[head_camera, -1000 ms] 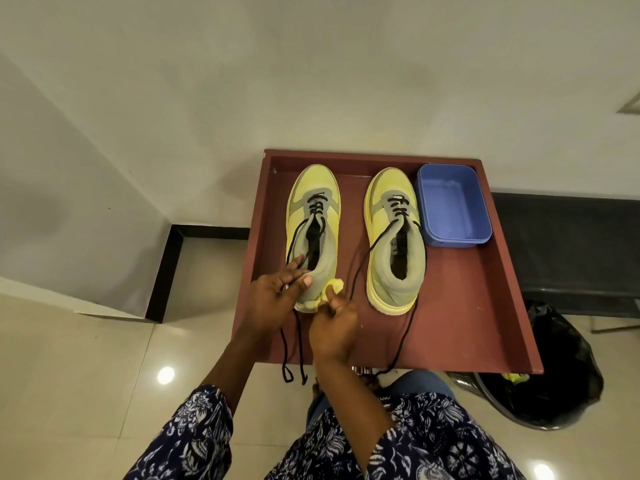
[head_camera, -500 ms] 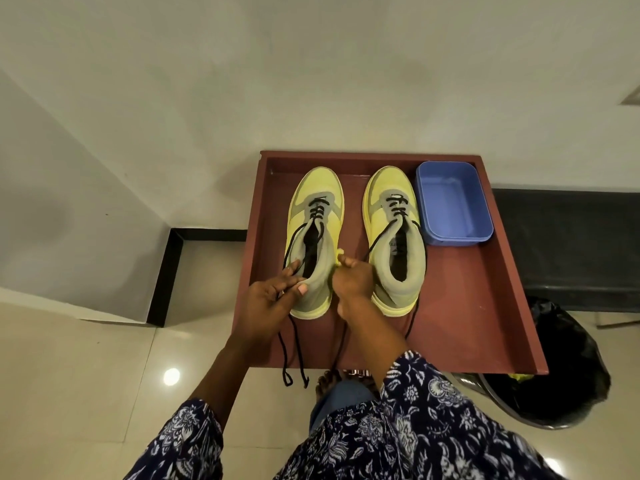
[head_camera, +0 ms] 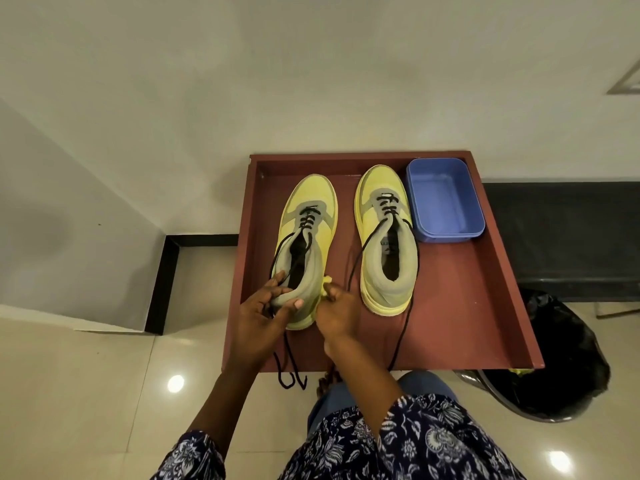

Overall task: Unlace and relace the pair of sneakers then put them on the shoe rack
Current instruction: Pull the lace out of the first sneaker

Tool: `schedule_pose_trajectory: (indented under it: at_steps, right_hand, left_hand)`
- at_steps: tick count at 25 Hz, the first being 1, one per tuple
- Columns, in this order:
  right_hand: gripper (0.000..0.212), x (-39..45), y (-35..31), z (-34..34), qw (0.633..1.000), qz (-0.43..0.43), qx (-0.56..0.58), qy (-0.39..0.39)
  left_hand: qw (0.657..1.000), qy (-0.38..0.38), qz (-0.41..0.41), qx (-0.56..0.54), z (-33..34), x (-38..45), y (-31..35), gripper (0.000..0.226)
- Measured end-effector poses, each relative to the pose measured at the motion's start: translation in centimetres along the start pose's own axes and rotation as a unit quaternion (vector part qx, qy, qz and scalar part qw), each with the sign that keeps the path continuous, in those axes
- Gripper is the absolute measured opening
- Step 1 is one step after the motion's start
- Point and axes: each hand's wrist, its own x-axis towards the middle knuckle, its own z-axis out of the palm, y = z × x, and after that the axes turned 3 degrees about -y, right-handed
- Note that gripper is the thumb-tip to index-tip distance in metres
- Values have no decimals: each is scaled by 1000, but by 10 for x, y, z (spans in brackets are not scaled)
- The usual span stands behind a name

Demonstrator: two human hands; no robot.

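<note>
Status: both yellow sneakers sit side by side, toes away from me, on the dark red shoe rack top [head_camera: 450,306]. Neither is fully laced: only the lower eyelets near the toe are threaded on each, upper eyelets bare, black lace ends loose. I'd call it mid-task. Whether this is unlacing or relacing, can't tell from here. Rack placement looks nominally done, lacing isn't.

Left sneaker [head_camera: 308,237]: heel is right between my hands. My left hand [head_camera: 263,317] grips the heel collar, thumb on the back of it, fingers curled at the outer side with the lace [head_camera: 287,358] running under them; its ends dangle past the near rack edge. My right hand [head_camera: 337,310] pinches the yellow heel tab, fingers closed on it.

Right sneaker [head_camera: 386,237]: just beyond and right of my right hand, untouched. A blue plastic tub [head_camera: 446,223] sits farther right, against that sneaker.
</note>
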Motion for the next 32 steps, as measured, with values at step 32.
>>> schedule_pose_trajectory:
  at_steps: [32]
  right_hand:
    - [35, 39, -66, -12, 943, -268, -198, 17]
  left_hand:
    - [999, -39, 14, 28, -7, 5, -7, 26]
